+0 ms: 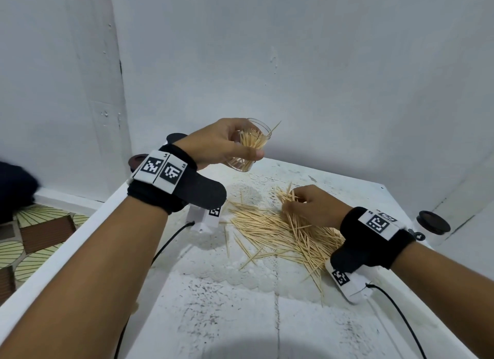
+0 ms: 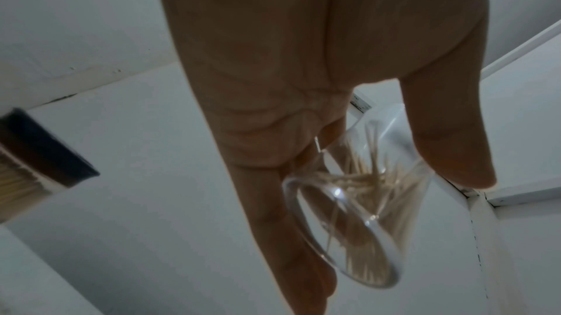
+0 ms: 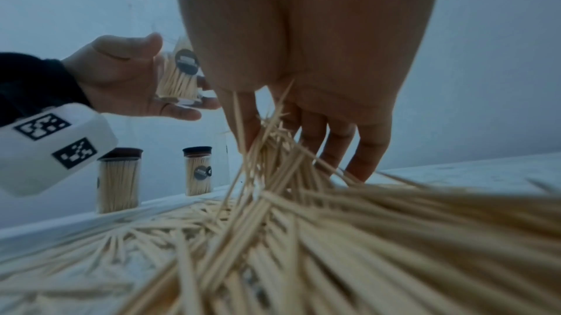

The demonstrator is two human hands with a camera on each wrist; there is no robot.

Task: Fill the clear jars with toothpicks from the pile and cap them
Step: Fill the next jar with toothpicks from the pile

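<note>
overhead, left hand (image 1: 222,142) round jar (image 1: 250,150), right hand (image 1: 312,206) pinching toothpicks (image 1: 288,201)

The toothpick pile (image 1: 280,230) lies on the bench (image 1: 240,318), right of centre, with the right hand (image 1: 312,206) on its far part. The left hand (image 1: 222,142) holds an open jar (image 1: 250,147) of toothpicks above the bench, behind and left of the pile. Two capped jars (image 3: 118,181) stand at the bench's far left edge, and another capped jar (image 1: 433,226) at its right edge.
</note>
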